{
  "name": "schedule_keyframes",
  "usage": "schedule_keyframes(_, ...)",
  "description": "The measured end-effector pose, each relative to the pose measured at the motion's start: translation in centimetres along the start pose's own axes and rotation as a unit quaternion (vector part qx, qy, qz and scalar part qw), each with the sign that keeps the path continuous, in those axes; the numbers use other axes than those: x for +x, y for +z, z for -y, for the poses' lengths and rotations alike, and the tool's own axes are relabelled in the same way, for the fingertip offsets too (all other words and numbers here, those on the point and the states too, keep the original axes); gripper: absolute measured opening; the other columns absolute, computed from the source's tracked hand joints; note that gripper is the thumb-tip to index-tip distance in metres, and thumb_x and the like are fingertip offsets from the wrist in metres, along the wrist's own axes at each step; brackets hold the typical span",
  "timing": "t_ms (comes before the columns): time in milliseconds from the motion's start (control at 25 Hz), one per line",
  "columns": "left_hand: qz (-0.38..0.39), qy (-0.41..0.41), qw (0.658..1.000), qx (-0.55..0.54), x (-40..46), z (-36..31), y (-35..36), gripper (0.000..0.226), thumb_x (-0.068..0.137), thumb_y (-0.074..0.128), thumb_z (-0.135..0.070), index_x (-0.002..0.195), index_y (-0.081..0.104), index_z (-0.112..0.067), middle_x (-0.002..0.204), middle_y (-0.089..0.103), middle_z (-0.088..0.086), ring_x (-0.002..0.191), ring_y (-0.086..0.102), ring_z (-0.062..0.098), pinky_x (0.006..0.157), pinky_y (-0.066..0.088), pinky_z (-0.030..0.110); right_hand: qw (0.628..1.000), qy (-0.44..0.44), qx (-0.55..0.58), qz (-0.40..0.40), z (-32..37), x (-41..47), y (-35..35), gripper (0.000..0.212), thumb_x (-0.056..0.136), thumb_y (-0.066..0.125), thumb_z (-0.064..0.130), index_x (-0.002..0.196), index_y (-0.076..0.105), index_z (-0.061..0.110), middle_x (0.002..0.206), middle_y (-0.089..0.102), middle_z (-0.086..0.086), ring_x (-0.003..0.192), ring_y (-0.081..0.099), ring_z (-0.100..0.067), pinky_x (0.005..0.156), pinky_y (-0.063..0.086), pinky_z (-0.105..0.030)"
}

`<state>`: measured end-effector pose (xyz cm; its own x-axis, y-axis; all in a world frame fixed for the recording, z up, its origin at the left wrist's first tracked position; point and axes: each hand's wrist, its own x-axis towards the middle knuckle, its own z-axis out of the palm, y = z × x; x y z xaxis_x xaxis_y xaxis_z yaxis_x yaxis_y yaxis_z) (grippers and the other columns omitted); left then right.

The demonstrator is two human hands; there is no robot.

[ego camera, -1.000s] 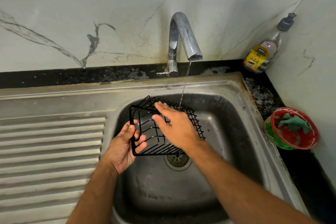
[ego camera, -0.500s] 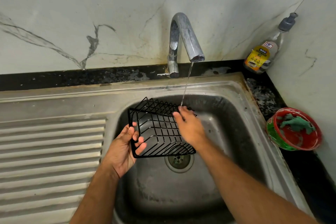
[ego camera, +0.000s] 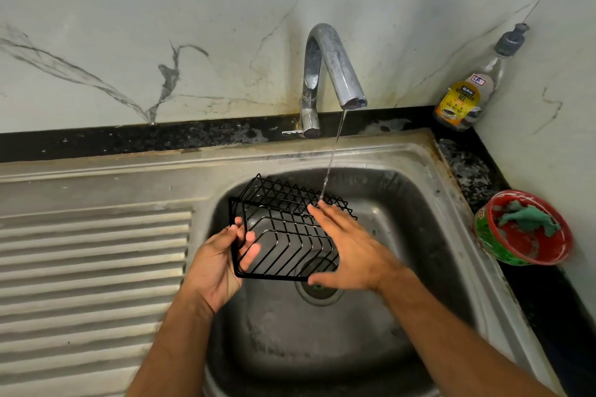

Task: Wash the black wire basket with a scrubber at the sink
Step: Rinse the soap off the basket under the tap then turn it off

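Steel sink [ego camera: 419, 171] under a running tap [ego camera: 335, 74]: left hand [ego camera: 222, 255] grips a tilted black wire basket [ego camera: 283, 235]; right hand [ego camera: 348, 245] lies flat, fingers straight, on it.

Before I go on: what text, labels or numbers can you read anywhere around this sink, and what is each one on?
"DISHWASH GEL": on the yellow label of the soap bottle in the back right corner.
A short brand word above it on that label: too blurred to read surely.
White sticker higher on the same bottle: handwritten marks, not legible.
Print on the outside of the red and green bowl: too small to read.
Nothing readable elsewhere.
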<state>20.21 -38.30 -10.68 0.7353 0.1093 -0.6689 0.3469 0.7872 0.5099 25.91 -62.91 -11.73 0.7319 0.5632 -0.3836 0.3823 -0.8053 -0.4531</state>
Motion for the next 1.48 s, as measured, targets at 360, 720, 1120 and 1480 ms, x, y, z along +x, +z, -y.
schedule_keyframes(360, -0.037, 0.057, 0.911, 0.406, 2.2, 0.2, 0.4, 0.02, 0.111, 0.038, -0.017, 0.105, 0.055, -0.01, 0.105, 0.065, 0.021, 0.066, 0.071, 0.021, 0.055, 0.06, 0.034, 0.989, 0.035, 0.077, -0.117, -0.7, 0.4, -3.1, 0.055, 0.093, 0.062, 0.034, 0.144, 0.047, 0.048, 0.15, 0.046, 0.018, 0.056, 0.044, 0.021, 0.1, 0.053, -0.038)
schedule_keyframes(720, -0.128, 0.035, 0.919, 0.372, 2.4, 0.8, 3.4, 0.028, 0.103, 0.032, 0.004, 0.085, 0.051, -0.006, 0.071, 0.05, 0.009, 0.053, 0.047, 0.015, 0.034, 0.038, 0.018, 0.996, -0.008, 0.024, -0.084, -1.8, -0.1, -2.2, 0.089, 0.085, 0.062, 0.059, 0.157, 0.012, 0.042, 0.163, 0.023, 0.012, 0.149, 0.02, -0.012, 0.123, 0.02, -0.044)
schedule_keyframes(1120, -0.088, 0.113, 0.676, 0.722, -0.1, 0.3, 3.1, 0.089, 0.092, 0.013, -0.081, 0.119, 0.065, -0.014, 0.114, 0.07, 0.015, 0.107, 0.066, 0.038, 0.093, 0.051, 0.04, 0.966, 0.125, 0.121, -0.192, -0.5, 0.9, -4.6, 0.057, 0.088, 0.051, 0.006, 0.129, 0.064, 0.044, 0.089, 0.074, 0.005, 0.055, 0.058, -0.004, 0.06, 0.055, -0.028)
schedule_keyframes(1480, 0.071, 0.231, 0.578, 0.78, 2.1, -1.7, -1.1, 0.099, 0.081, 0.017, -0.092, 0.158, 0.027, -0.031, 0.154, 0.049, -0.002, 0.137, 0.05, 0.015, 0.117, 0.04, 0.041, 0.965, 0.108, 0.148, -0.19, 1.5, 4.3, -7.5, 0.058, 0.081, 0.049, -0.006, 0.107, 0.077, 0.037, 0.111, 0.075, 0.007, 0.057, 0.055, 0.002, 0.055, 0.04, -0.007)
